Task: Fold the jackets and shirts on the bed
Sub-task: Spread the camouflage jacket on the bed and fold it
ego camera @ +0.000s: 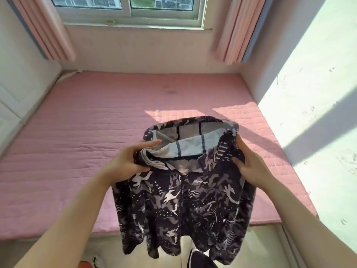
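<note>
Holding up a hooded jacket (183, 200) in the near middle, in front of the near edge of the bed (77, 132). Pinching the fabric beside the left of the hood with the left grip (127, 161), thumb on the near face, fingers laid nearly straight over the top. Clamping the right shoulder with the right grip (251, 163), thumb pressed on the near face, the other fingers hidden behind the cloth.

Dark, nearly black, printed all over with white and grey camouflage-like shapes and dotted lines. Hanging loose and rumpled from the two held points, with the hem drooping low in front of the floor (108, 246) at the foot of the bed. Opened at the top into a hood (193, 132) tipped toward the far side, lined in pale grey mesh crossed by dark seam bands. Fastened or not down the front: cannot tell.

Behind, spread with a pink quilted cover, sunlit in patches on the right half. Beyond the far edge, a window (125, 4) flanked by a pink left curtain (48, 29) and right curtain (235, 29). Along the right, a pale wall (318, 93) in bright sun with slanting shadows. At the bottom edge, below the hem, something dark with white stripes (197, 258), partly hidden by the cloth. At the near left, a sliver of something orange (90, 264).
</note>
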